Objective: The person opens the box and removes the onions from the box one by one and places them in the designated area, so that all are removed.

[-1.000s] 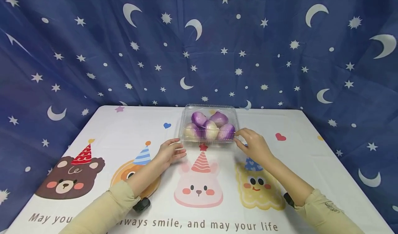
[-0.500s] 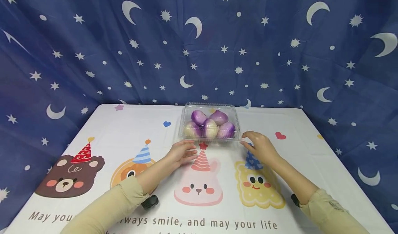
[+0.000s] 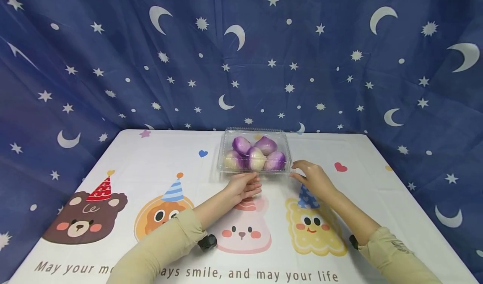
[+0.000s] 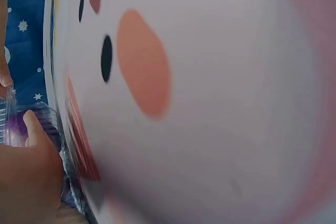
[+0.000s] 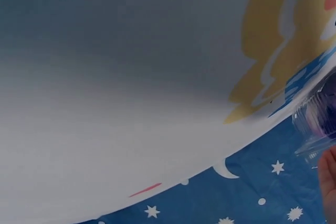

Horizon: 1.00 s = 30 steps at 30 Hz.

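Observation:
A clear plastic clamshell box stands near the table's back edge, its lid down over several purple-and-white onions. My right hand is at its front right corner, thumb and index finger pinching the plastic edge there. In the left wrist view, the right fingertips meet a thin clear flap. My left hand lies along the middle of the box's front edge, fingers loosely extended, index fingertip right at the rim. In the left wrist view its thumb points up in front of the box.
The table has a white cloth printed with cartoon animals and lettering. A blue curtain with moons and stars hangs right behind it. Black wrist devices sit under the forearms.
My left hand has slid right along the box's front, from its left corner to the middle. My right hand has shifted slightly right at the corner. The box has barely moved.

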Available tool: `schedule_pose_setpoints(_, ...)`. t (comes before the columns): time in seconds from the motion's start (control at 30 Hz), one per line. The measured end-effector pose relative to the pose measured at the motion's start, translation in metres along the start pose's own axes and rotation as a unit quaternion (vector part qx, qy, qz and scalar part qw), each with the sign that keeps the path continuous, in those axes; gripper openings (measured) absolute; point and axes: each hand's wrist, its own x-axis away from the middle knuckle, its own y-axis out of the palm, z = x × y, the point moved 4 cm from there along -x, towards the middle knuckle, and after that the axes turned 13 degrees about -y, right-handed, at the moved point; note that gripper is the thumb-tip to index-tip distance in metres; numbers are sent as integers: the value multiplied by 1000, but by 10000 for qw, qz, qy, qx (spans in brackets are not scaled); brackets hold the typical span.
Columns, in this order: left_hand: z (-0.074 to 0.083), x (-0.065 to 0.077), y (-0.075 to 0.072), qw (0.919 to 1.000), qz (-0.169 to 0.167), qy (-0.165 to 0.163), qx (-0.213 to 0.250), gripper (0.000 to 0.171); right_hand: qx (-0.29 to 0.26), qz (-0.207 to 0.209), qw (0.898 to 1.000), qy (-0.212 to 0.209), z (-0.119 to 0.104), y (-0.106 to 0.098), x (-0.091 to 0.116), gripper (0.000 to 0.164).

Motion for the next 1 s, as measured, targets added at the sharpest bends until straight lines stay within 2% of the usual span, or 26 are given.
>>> schedule_pose_setpoints(0.13,0,-4,6,10000,-67,19,-3,32,-72,91,9999,-114,3,1,-2,20)
schedule_pose_setpoints(0.27,0,-7,14,10000,-91,22,-4,32,364,113,9972,-645,0,1,-1,18)
schedule_pose_setpoints(0.4,-1,-8,22,9999,-111,-36,84,34,1056,300,9859,-1260,-5,2,-1,13)
schedule_pose_setpoints(0.53,-1,-9,29,9989,-123,-140,419,31,1589,380,9742,-1558,-7,4,-2,10)
schedule_pose_setpoints(0.73,3,-11,40,9973,-208,-226,671,34,1820,460,9668,-1733,-7,7,-3,32)
schedule_pose_setpoints(0.87,6,-13,44,9968,-111,-264,743,34,2026,336,9607,-1866,-7,10,-4,36)
schedule_pose_setpoints(0.93,6,-15,45,9973,-18,-245,686,32,2049,257,9610,-1841,-7,11,-4,36)
schedule_pose_setpoints(1.0,6,-17,47,9982,74,-201,559,29,1943,202,9663,-1676,-5,10,-4,37)
